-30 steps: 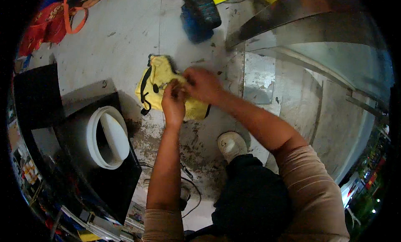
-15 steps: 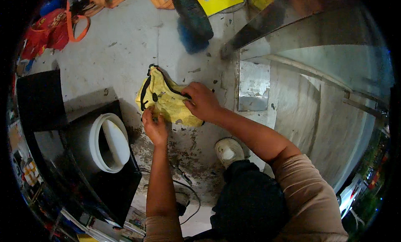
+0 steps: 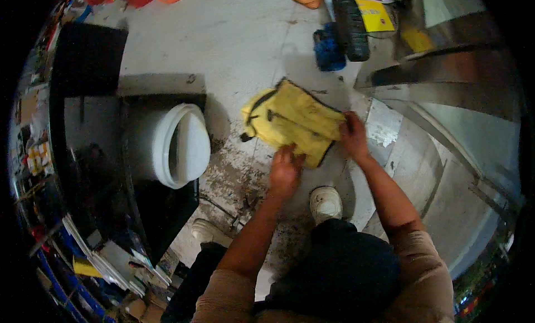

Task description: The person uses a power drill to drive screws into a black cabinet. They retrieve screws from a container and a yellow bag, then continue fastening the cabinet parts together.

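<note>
Head view. A flat yellow fabric piece with dark edging (image 3: 304, 114) lies on the worn grey floor (image 3: 234, 39), right of a round white plastic bucket (image 3: 161, 147). The right hand (image 3: 354, 140) pinches its right corner; the left hand (image 3: 285, 171) meets its lower edge, fingers slightly parted, grip unclear.

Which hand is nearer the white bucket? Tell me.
Left. The left hand is right of the white bucket, at the yellow cloth; the right hand is farther right.
</note>
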Available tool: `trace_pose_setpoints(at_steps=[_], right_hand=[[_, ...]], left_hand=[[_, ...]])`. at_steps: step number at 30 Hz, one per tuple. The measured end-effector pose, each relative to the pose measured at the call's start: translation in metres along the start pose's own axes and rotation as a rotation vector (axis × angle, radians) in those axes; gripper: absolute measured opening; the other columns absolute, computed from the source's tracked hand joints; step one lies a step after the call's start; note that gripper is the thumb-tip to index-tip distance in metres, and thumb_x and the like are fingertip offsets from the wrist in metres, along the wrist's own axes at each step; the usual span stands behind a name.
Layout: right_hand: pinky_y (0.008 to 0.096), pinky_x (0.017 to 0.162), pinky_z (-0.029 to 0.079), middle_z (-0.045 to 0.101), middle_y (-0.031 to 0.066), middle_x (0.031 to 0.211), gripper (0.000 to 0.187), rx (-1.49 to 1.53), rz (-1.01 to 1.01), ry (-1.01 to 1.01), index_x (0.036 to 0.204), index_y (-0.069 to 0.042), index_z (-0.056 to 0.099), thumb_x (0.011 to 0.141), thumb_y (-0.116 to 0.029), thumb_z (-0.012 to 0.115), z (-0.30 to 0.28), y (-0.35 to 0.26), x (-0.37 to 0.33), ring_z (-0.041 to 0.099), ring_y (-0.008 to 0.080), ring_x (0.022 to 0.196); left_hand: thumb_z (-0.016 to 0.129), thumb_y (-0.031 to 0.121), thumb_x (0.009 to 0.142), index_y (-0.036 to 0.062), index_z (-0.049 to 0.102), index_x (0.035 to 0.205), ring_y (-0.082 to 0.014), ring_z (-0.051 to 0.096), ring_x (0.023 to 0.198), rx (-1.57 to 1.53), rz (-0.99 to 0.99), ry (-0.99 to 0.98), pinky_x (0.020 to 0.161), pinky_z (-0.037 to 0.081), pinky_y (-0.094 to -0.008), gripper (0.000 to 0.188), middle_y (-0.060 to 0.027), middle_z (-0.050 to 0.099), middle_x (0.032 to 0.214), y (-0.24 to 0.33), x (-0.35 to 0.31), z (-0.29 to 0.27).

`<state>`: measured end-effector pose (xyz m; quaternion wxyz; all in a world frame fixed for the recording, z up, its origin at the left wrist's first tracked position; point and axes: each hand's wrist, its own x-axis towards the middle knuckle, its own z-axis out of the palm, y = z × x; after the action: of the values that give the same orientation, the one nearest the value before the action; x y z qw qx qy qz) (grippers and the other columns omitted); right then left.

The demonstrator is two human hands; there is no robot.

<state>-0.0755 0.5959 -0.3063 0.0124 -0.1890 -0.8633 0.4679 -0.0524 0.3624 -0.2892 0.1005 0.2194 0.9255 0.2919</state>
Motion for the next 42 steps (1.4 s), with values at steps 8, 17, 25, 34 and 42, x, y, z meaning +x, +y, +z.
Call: trace_pose_setpoints(at_steps=[8,17,25,34,42], right_hand=[[0.0319,0.073,0.047,0.063,0.0127,0.089,0.021,0.033,0.158,0.155,0.101,0.001,0.056,0.086,-0.013,0.056,-0.089,0.060,-0.005,0.060,0.0202,0.078],[0.0297,0.079,0.047,0.065,0.0127,0.091,0.023,-0.233,0.224,0.228,0.101,0.002,0.058,0.084,-0.015,0.062,-0.121,0.096,-0.022,0.062,0.0188,0.084],[0.0393,0.094,0.040,0.055,0.0173,0.116,0.040,-0.630,-0.144,0.224,0.113,-0.003,0.056,0.077,-0.017,0.065,-0.118,0.062,-0.043,0.051,0.0328,0.108],[0.0386,0.087,0.044,0.056,0.0144,0.110,0.037,-0.289,-0.292,-0.275,0.105,-0.006,0.057,0.070,0.001,0.064,-0.063,0.006,-0.102,0.054,0.0334,0.102],[0.0399,0.088,0.044,0.056,0.0150,0.109,0.026,-0.356,-0.459,-0.509,0.091,-0.004,0.060,0.066,-0.001,0.066,-0.053,0.011,-0.131,0.053,0.0355,0.102]], left_hand=[[0.057,0.008,0.068,0.0064,0.066,0.094,-0.0301,0.045,0.118,-0.024,0.160,-0.184,0.098,0.039,-0.0411,0.028,-0.0063,0.054,0.122,0.032,-0.035,0.025],[0.056,0.008,0.072,0.0034,0.062,0.102,-0.0296,0.051,0.109,-0.206,0.151,-0.275,0.093,0.042,-0.0384,0.031,-0.0131,0.056,0.115,0.038,-0.079,0.041],[0.055,0.006,0.074,0.0071,0.059,0.107,-0.0324,0.053,0.106,-0.205,-0.118,-0.402,0.089,0.044,-0.0417,0.033,-0.0121,0.058,0.111,-0.001,-0.131,-0.008],[0.052,0.004,0.078,0.0079,0.057,0.109,-0.0344,0.056,0.093,-0.099,-0.135,-0.369,0.077,0.048,-0.0429,0.032,-0.0138,0.059,0.102,-0.019,-0.159,-0.017],[0.058,0.004,0.077,0.0122,0.053,0.120,-0.0356,0.055,0.104,0.005,-0.165,-0.732,0.086,0.047,-0.0413,0.044,-0.0167,0.057,0.114,-0.015,-0.154,-0.116]])
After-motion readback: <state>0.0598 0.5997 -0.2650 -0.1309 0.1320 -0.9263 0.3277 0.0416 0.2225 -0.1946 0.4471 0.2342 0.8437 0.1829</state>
